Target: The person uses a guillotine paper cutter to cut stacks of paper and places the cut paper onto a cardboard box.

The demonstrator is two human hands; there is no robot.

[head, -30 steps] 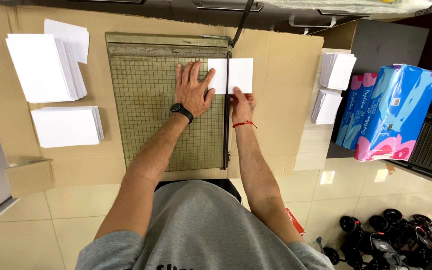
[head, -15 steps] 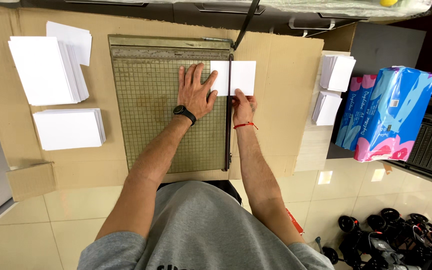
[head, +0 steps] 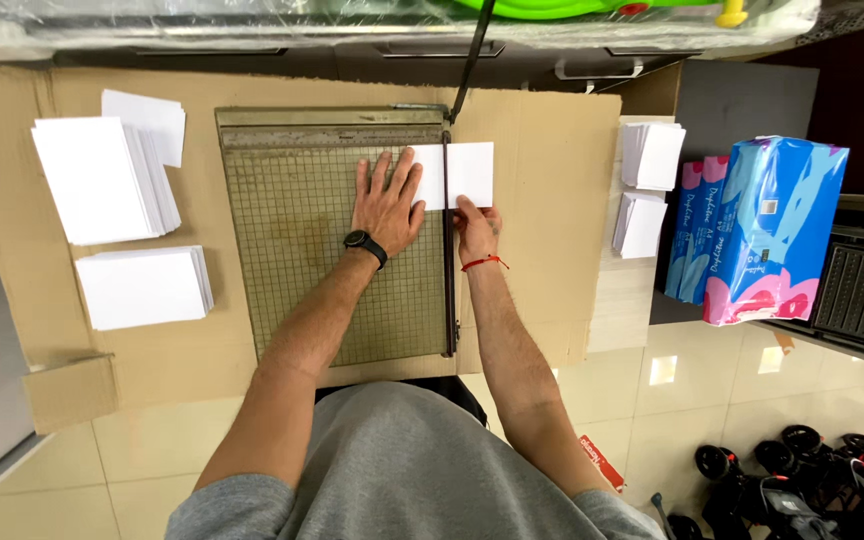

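White paper sheet [head: 467, 174], rectangular, flat, lying across right edge of gridded paper cutter [head: 337, 240] near its top right corner; cutter flat on cardboard-covered desk [head: 542, 260].

Cardboard-covered worktop [head: 542, 270] carrying a gridded paper cutter [head: 302, 250] at centre, white card stacks [head: 117, 215] lying left, smaller stacks [head: 647, 185] sitting right

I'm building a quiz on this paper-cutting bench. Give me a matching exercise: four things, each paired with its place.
Things:
1. left hand
2. right hand
3. white sheet
4. blue tissue pack

Places:
A. across the cutting edge
B. far right, off the cardboard
C. flat on the gridded cutter bed
D. just right of the cutting edge, at the sheet's lower edge

Pairs: 1-C, 2-D, 3-A, 4-B
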